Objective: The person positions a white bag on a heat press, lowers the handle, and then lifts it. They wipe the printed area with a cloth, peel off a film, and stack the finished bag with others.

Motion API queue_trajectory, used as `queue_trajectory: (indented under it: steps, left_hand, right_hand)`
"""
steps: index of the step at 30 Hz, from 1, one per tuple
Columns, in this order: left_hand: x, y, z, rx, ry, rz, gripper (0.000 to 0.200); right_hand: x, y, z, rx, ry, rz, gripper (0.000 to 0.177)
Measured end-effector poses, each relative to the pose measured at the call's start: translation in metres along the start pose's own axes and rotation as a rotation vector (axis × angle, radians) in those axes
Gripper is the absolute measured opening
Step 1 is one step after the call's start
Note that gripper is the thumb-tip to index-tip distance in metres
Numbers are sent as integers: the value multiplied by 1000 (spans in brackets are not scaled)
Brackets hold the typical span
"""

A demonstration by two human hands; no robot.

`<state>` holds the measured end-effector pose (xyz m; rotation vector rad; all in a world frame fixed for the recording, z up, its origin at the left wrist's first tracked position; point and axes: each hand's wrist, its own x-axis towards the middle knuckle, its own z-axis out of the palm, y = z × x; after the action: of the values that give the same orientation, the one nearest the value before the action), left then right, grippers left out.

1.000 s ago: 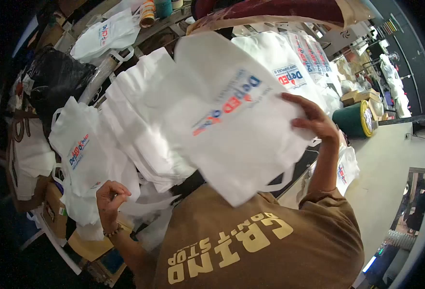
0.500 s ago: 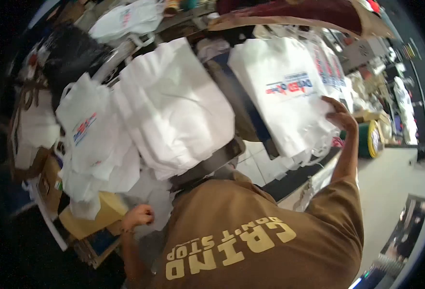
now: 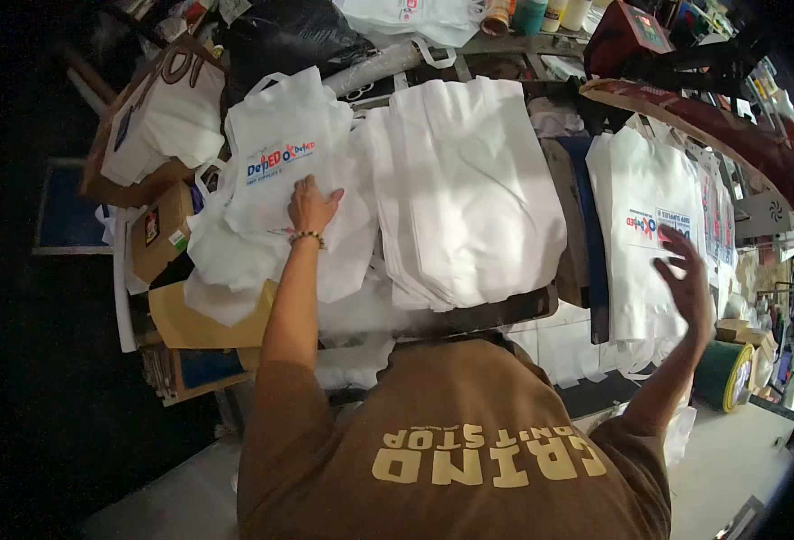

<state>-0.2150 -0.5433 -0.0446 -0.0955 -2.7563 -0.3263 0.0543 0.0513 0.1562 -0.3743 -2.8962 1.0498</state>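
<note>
My left hand (image 3: 313, 207) rests on a white printed bag (image 3: 271, 135), just below its blue and red lettering, thumb out to the side. This bag lies on top of several loosely heaped white bags. In the middle is a neater stack of plain white bags (image 3: 473, 189), between my two arms. Over on the right, my right hand (image 3: 687, 277) has its fingers apart and slightly bent at the edge of another pile of printed white bags (image 3: 626, 193), gripping nothing.
A dark red curved-edged board (image 3: 703, 130) juts in at the upper right. Below it stands a green drum-shaped container (image 3: 721, 373). On the left are a cardboard box (image 3: 161, 229) and a yellow-brown sheet (image 3: 208, 319). Black plastic (image 3: 293, 40) and several bottles line the back.
My left hand has gone from low beside my body up onto the left printed bag. My right hand has lifted its fingers from the right pile. The view has swung left.
</note>
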Motion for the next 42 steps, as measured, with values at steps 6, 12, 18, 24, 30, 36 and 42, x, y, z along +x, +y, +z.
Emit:
queue_trajectory:
  steps: [6, 12, 18, 24, 30, 36, 42]
  left_hand:
    - [22, -24, 6, -14, -291, -99, 27]
    - [80, -25, -70, 348, -45, 174, 18]
    - [50, 142, -300, -47, 85, 969, 17]
    - [-38, 171, -360, -222, -1, 1093, 20]
    - [-25, 116, -316, -46, -86, 910, 30]
    - [13, 128, -319, -217, 271, 995, 28]
    - [64, 86, -264, -667, 49, 653, 22]
  right_hand:
    - [11, -74, 101, 218, -286, -102, 46]
    - [28, -89, 176, 387, -565, -146, 30]
    - [87, -117, 255, 1174, -809, 202, 50]
    - [153, -105, 266, 1906, -1128, 198, 72]
    - [146, -96, 232, 2083, -804, 144, 75]
    - [101, -73, 221, 2144, -532, 166, 78]
    - [77, -62, 214, 2139, -379, 184, 81]
